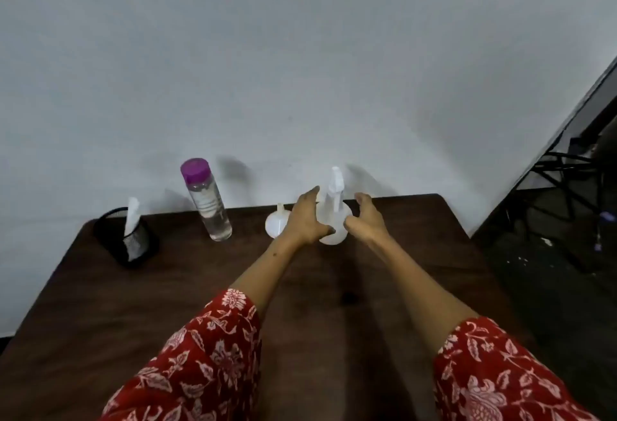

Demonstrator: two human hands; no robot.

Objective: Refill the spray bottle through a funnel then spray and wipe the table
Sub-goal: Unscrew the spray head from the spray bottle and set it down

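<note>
A white translucent spray bottle (334, 210) stands upright near the far edge of the dark wooden table (207, 287). My left hand (309, 218) reaches along its left side with the thumb at the bottle's base. My right hand (365, 218) comes in on its right side, fingers loosely curved, close to the bottle. Whether either hand grips it is unclear. A white funnel (276, 225) lies just left of my left hand. Further left stands a clear water bottle (208, 202) with a purple cap.
A black mesh cup (128, 238) holding a white cloth (132, 217) stands at the table's far left. A grey wall rises right behind the table. Cables and dark floor lie beyond the right edge.
</note>
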